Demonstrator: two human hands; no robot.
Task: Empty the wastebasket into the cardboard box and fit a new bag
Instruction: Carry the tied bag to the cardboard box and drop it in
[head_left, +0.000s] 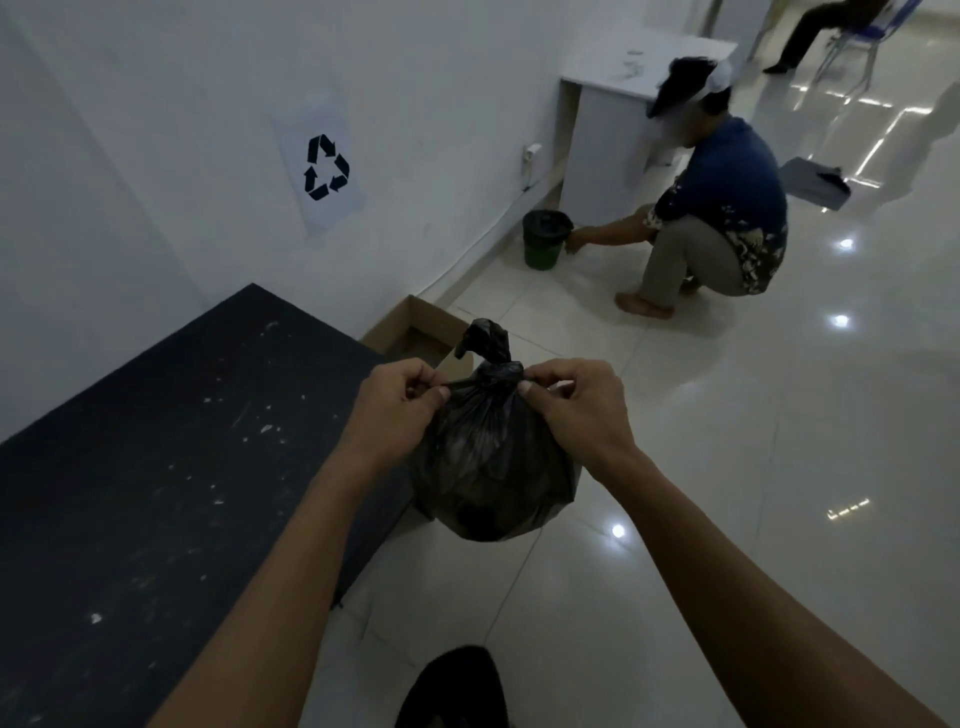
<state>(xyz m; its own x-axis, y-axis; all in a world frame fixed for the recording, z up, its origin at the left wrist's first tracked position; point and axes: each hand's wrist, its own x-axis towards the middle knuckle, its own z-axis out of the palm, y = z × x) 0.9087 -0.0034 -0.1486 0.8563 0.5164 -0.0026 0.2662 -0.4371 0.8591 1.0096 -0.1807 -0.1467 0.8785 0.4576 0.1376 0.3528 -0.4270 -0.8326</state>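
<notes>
A full black trash bag (491, 467) hangs in front of me above the floor, its neck tied in a knot. My left hand (397, 402) pinches a strand of the bag at the knot's left side. My right hand (574, 402) pinches the bag at the knot's right side. Just behind the bag, an open cardboard box (415, 332) stands on the floor against the wall. Farther back by the wall stands a small green wastebasket (543, 241) with a black liner.
A dark speckled table (156, 467) fills the left. A crouching person (711, 218) touches the wastebasket beside a white cabinet (613, 130). A recycling sign (324, 166) hangs on the wall. A dustpan (815, 182) lies on the glossy tiled floor. A dark object (452, 686) is at the bottom edge.
</notes>
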